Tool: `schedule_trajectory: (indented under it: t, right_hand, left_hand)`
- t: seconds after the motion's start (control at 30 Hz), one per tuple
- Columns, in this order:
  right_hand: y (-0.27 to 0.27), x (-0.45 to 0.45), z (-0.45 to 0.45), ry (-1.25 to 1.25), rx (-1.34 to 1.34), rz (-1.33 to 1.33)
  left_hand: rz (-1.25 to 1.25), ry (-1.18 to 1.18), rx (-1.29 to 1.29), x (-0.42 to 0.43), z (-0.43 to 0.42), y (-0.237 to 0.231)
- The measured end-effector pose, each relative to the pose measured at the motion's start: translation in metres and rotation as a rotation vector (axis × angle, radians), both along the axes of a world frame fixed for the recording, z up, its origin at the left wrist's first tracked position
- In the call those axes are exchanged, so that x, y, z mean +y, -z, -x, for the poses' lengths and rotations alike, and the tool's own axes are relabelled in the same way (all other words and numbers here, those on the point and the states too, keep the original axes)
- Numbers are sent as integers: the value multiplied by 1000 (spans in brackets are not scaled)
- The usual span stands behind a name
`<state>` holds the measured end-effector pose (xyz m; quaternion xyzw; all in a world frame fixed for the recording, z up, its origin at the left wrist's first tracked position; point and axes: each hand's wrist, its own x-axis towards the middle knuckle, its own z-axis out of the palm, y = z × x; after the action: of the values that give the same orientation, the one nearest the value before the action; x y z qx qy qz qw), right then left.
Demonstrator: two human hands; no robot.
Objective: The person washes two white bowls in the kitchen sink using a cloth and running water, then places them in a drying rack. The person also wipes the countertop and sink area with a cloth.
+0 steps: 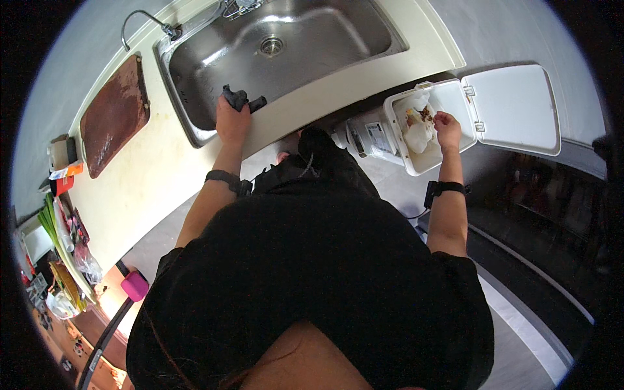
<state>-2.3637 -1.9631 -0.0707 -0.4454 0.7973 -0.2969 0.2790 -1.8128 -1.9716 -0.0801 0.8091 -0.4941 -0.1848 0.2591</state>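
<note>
My left hand [233,121] grips a crumpled dark grey cloth [237,99] at the near edge of the stainless steel sink [312,63]. One end of the cloth sticks out to the right of my fingers. On the other side, my right hand [447,130] hangs over the mouth of a white waste bin [412,168]. Its fingers are curled together, and whether anything small is between them cannot be made out. Inside the bin lie a white plastic bag [419,137] and dark brown food scraps [426,114]. The bin's hinged lid [514,109] is swung back to the right.
A brown cutting board [117,117] lies on the cream countertop [146,195], left of the sink. Near it rises a curved metal tap [146,13]. Green onions [58,239] and plastic packaging [87,263] crowd the far left. A dark glossy cabinet front [536,214] stands at right.
</note>
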Motion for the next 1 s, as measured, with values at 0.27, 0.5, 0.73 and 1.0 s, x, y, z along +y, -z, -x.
schedule_trajectory:
  t: [0.27,0.5,0.73,1.0]
  right_hand:
    - [21,-7,2,108,163,-85]
    - [15,-16,3,-7,249,-228]
    - [-75,-101,-92,-209,-179,-27]
    - [-69,-262,-264,-877,-56,91]
  left_hand:
    - [-16,-26,7,3,3,-4]
    - [17,-68,83,3,1,-4]
    - [201,-267,588,-15,-11,-2]
    - [258,-483,1481,-72,-8,-47]
